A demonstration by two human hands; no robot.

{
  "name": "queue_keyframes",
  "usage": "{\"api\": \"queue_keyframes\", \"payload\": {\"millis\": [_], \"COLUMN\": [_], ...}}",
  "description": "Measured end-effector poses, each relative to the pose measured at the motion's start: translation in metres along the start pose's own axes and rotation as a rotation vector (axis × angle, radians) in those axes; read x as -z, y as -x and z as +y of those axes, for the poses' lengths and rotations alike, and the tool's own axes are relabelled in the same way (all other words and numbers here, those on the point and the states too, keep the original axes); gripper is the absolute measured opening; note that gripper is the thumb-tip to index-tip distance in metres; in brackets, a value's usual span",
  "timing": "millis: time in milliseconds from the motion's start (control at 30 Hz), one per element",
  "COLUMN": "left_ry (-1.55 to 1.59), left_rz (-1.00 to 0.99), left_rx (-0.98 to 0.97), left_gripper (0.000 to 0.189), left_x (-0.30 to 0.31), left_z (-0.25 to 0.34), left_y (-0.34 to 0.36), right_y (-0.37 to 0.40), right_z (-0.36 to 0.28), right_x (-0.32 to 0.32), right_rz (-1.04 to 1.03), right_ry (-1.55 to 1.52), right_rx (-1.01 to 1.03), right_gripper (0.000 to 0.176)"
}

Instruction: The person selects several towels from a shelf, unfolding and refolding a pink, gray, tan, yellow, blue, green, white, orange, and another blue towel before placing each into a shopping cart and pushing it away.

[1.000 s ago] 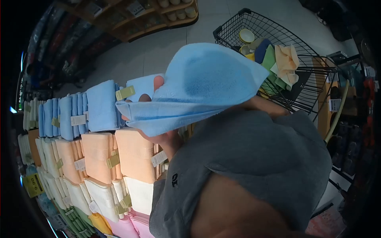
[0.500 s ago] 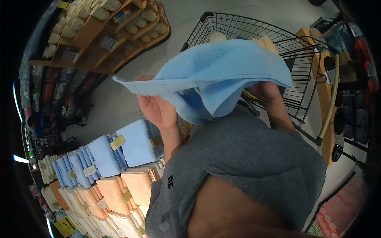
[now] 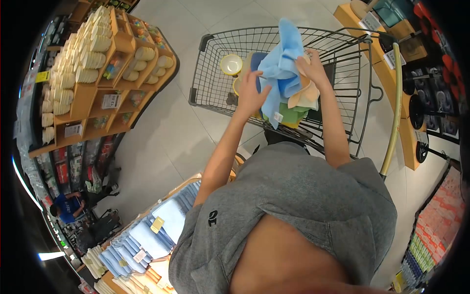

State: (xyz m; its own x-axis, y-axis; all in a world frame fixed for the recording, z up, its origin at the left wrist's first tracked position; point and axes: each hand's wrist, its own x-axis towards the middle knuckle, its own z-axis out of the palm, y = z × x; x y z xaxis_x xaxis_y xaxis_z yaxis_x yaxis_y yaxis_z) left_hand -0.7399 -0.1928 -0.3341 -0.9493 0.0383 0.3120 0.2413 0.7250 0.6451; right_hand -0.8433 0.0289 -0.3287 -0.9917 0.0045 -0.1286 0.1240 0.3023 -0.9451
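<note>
A crumpled light blue towel point(image 3: 284, 59), with a small white tag at its lower end, is bunched over the shopping cart point(image 3: 215, 98), one corner sticking up. At its left side is my left hand point(image 3: 251, 95), fingers apart and close against the cloth. My right hand point(image 3: 313, 69) is at the towel's right edge, its fingers bent and spread. Beneath the towel in the cart lie a peach cloth point(image 3: 306, 95) and a green cloth point(image 3: 291, 115). A yellow bowl with a pale inside point(image 3: 231, 64) sits farther left in the cart.
A wooden display point(image 3: 105, 93) with stacked cream bowls stands at left. Folded blue towels point(image 3: 161, 220) fill a shelf at lower left. The cart's handle point(image 3: 394, 112) runs beside a wooden shelf edge point(image 3: 409, 142) at right. Another person point(image 3: 68, 207) is at far left.
The blue towel, spread out between my hands before, is now bunched over the cart. Both hands have moved away from my body, and my view has shifted, showing more of the cart.
</note>
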Motion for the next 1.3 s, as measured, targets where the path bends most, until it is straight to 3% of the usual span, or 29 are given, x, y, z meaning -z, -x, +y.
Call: {"api": "queue_keyframes", "payload": {"millis": [67,133,233,300,367,467,567,667,733,833,933,1067,1300], "left_ry": [0.081,0.31,0.364,0.401,0.402,0.347,0.3,0.195,0.028,-0.059,0.015,0.112,0.221], "left_rz": [-0.148,-0.417,-0.516,-0.551,-0.567,-0.532,-0.408,-0.247,-0.102,0.013,0.128,0.145,0.173], "left_rx": [0.135,0.309,0.129,0.185,0.196,0.144,0.08,0.043,0.038,0.203,0.279,0.347,0.446], "left_gripper": [0.043,0.032,0.021,0.017,0.015,0.014,0.014,0.023,0.032,0.044,0.046,0.04,0.024], "left_x": [-0.038,-0.043,-0.049,-0.047,-0.047,-0.04,-0.028,-0.024,-0.015,-0.008,-0.003,0.001,0.012], "left_z": [-0.014,0.002,0.013,0.021,0.023,0.022,0.026,0.027,0.036,0.038,0.032,0.014,0.025], "left_y": [0.03,0.043,0.06,0.067,0.067,0.072,0.076,0.087,0.097,0.113,0.13,0.162,0.216], "right_y": [0.011,0.031,0.059,0.075,0.089,0.102,0.106,0.106,0.109,0.112,0.11,0.11,0.122], "right_z": [0.026,0.012,-0.007,-0.019,-0.038,-0.036,0.015,0.022,0.016,0.019,0.031,0.039,0.037], "right_x": [0.016,0.054,0.126,0.163,0.191,0.236,0.274,0.284,0.279,0.276,0.286,0.29,0.29], "right_rz": [0.156,0.205,0.41,0.575,0.527,0.69,0.75,0.317,0.311,0.327,0.302,0.325,0.2], "right_ry": [0.452,0.465,0.7,0.314,0.134,0.918,1.162,0.184,0.118,0.109,0.151,0.202,-0.072], "right_rx": [0.307,0.316,0.388,0.278,0.086,0.277,0.065,-0.654,-0.542,-0.43,-0.42,-0.39,-0.401], "right_gripper": [0.049,0.048,0.037,0.032,0.031,0.042,0.054,0.063,0.061,0.057,0.051,0.045,0.04]}}
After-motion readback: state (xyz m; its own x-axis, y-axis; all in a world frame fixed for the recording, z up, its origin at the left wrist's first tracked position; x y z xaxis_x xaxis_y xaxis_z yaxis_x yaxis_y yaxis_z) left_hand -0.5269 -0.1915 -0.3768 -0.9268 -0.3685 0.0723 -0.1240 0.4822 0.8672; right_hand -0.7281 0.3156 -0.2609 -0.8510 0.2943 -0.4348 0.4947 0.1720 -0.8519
